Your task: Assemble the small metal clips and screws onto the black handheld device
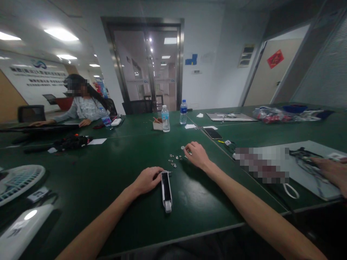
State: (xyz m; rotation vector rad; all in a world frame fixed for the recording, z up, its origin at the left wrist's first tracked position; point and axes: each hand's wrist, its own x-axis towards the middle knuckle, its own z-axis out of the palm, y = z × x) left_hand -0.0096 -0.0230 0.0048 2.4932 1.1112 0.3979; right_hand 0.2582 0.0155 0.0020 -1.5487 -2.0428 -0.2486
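A narrow device (166,189) with a white edge and a long dark face lies on the green table, its long side pointing at me. My left hand (148,179) is curled at its far end, thumb and fingers closed against the top corner. A thin metal piece (169,172) sticks out to the right there. Further ahead, several small shiny metal rings or nuts (177,157) lie scattered. Over their right side my right hand (197,154) reaches with bent, closed fingers. Something small and pale shows at its fingertips, too small to name.
Two water bottles (165,119) and a small box (157,125) stand ahead. A phone (213,133) lies right of them. At far right, another person's hand (329,169) rests over cables on a white board (311,180). A person (86,104) sits at left; a white fan (24,180) is nearer.
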